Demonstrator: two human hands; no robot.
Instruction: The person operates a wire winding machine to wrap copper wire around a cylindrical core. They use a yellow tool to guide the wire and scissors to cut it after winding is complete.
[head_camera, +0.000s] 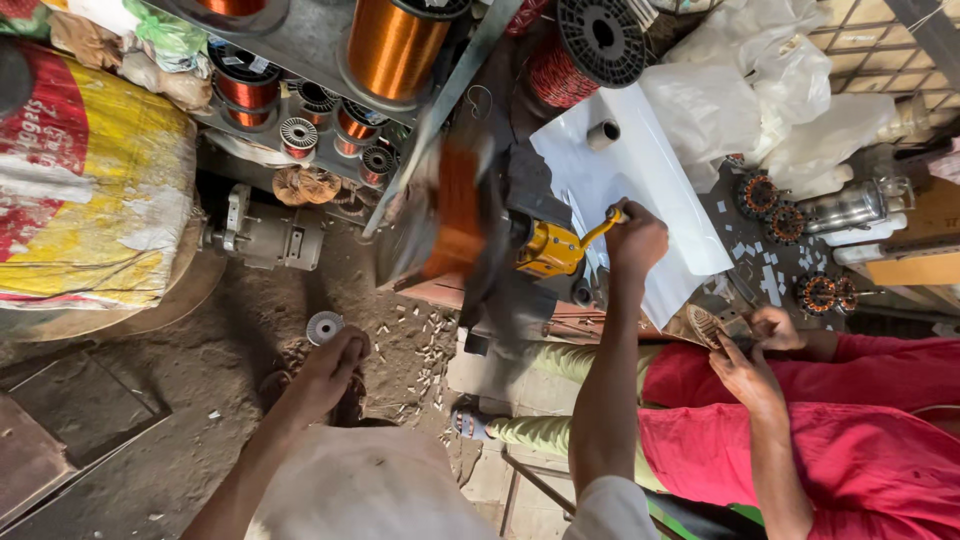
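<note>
The biggest risk, by the look of it, sits at the winder (470, 225): its orange coil is a blur of motion, and a loose sleeve or a finger straying toward it could be caught, while uneven cranking could let the wire slacken and snarl or snap. The wire itself cannot be made out, so whether it runs true is impossible to tell. The right hand (635, 240) is closed around the yellow crank (560, 248), just beside the spinning coil and touching nothing else. The left hand (333, 370) hangs well apart from the machine, low over the dirt floor (200, 360), fingers curled loosely; whether it pinches a wire or anything at all cannot be told. A small grey spool (324, 327) lies on the floor just above that hand, near enough to be knocked away. To the right, a co-worker in red holds a round wound part (706, 326) in both hands, close to the crank's sweep, where an elbow could jostle the turning arm.
</note>
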